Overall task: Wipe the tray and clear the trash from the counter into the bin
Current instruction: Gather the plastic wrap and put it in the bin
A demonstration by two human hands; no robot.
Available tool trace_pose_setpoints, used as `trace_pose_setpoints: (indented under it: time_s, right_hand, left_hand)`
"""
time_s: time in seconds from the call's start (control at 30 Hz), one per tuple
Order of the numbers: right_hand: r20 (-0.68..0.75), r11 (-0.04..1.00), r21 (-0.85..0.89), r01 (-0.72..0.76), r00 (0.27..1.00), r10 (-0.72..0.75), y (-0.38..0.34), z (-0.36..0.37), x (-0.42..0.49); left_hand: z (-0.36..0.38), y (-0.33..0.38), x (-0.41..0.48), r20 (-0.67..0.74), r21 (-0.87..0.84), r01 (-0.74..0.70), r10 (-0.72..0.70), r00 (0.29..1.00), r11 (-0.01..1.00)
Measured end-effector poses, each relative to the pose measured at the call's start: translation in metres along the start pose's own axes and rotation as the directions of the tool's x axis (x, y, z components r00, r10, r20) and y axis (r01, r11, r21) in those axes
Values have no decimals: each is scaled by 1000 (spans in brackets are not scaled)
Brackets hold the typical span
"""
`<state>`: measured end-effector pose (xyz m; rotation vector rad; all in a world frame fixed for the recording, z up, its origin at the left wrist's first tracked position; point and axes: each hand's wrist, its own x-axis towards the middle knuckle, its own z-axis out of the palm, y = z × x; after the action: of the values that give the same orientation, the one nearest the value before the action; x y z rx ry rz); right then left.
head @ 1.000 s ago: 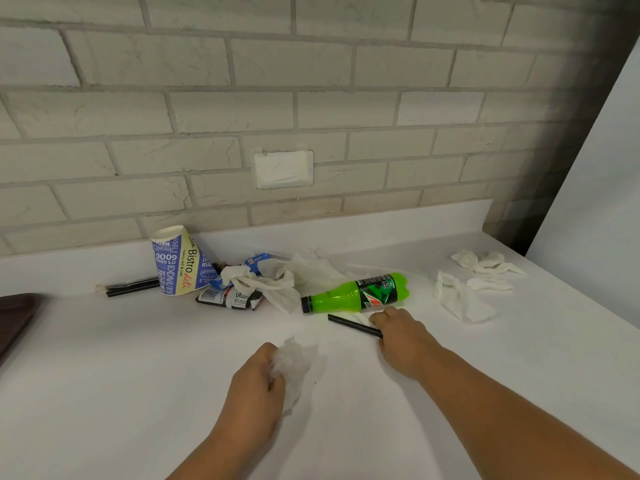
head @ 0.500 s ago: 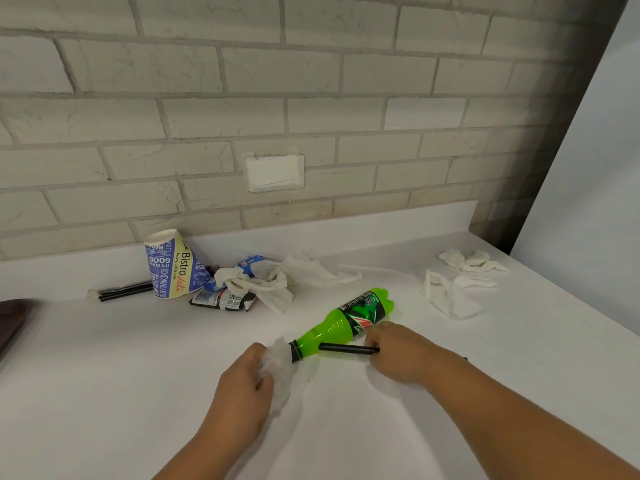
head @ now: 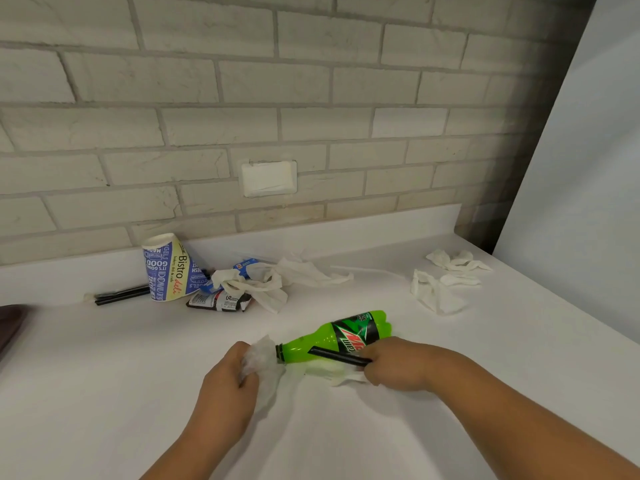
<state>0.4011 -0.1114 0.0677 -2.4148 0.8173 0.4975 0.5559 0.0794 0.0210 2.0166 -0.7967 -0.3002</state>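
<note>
The left grip is holding a crumpled tissue just beside the neck of the green bottle, which is lying on the bench. The right grip is closing around a black straw that is crossing the bottle. The tray is showing only at the left edge.

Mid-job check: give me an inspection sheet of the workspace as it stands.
Surface: white counter, littered along the back.
Job's things: tray edge at far left; bottle on its side; bin not in view.
Clutter: cup, wrappers, napkins, black straws near the wall; loose tissues at right.
Hands: left hand grips a tissue; right hand holds a straw across the bottle.
Cables: nothing seen.
Surroundings: brick wall, wall plate.
</note>
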Motion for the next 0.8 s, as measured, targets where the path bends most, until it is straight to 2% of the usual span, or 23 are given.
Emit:
trace_pose_setpoints:
  time_s: [0.2, 0.43, 0.57, 0.8]
  right_hand:
    - [-55, 992, 128, 8, 998, -1, 2, 4, -34]
    - [-120, 937, 348, -41, 989, 88, 23, 35, -80]
    - [-174, 907, 419, -43, 977, 126, 41, 53, -109]
    - [-306, 844, 536, 7, 933, 186, 83, 67, -154]
  left_hand:
    - [-6, 3, -7, 13, -68, 7, -6, 1000, 998]
    - [10, 19, -27, 154, -54, -80, 87, 984, 995]
    - [26, 31, -41, 220, -82, -136, 151, 964, 987]
    - [53, 66, -70, 272, -246, -104, 172, 947, 964]
